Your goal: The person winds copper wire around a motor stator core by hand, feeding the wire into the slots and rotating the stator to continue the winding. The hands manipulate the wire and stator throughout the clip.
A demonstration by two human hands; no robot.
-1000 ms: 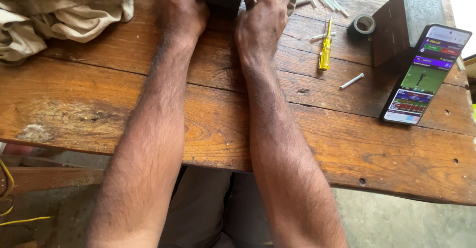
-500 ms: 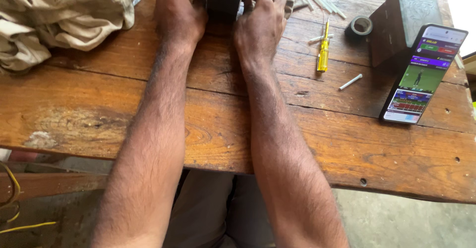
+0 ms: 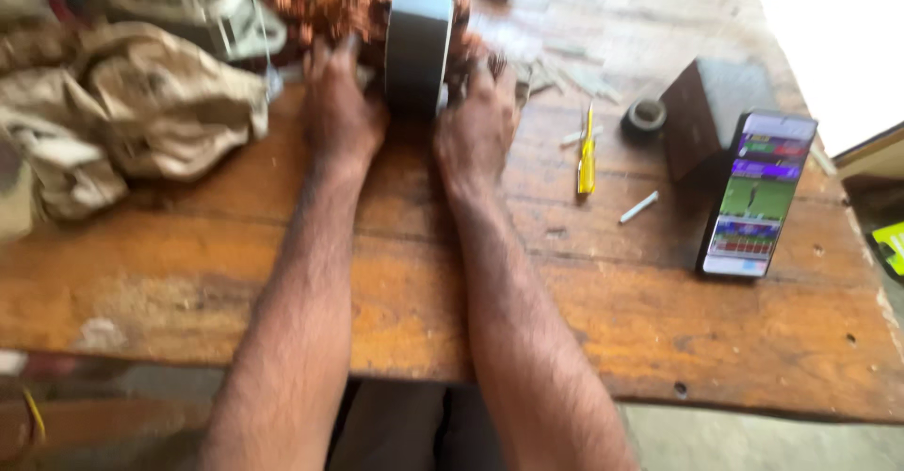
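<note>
Whole frame is motion-blurred from my end. My left hand [image 3: 341, 111] and right hand [image 3: 476, 124] flank the dark grey metal block [image 3: 417, 42]; fingertips smear into it, so I can't tell grip from mere touch. Coppery mass [image 3: 330, 0] behind the block is cut off by the top edge, detail unreadable. Cloth heap [image 3: 122, 118] runs off the left edge. Phone [image 3: 756, 193] screen content too small to make out. Yellow-green item [image 3: 890, 245] clipped at the right edge, unidentifiable.
</note>
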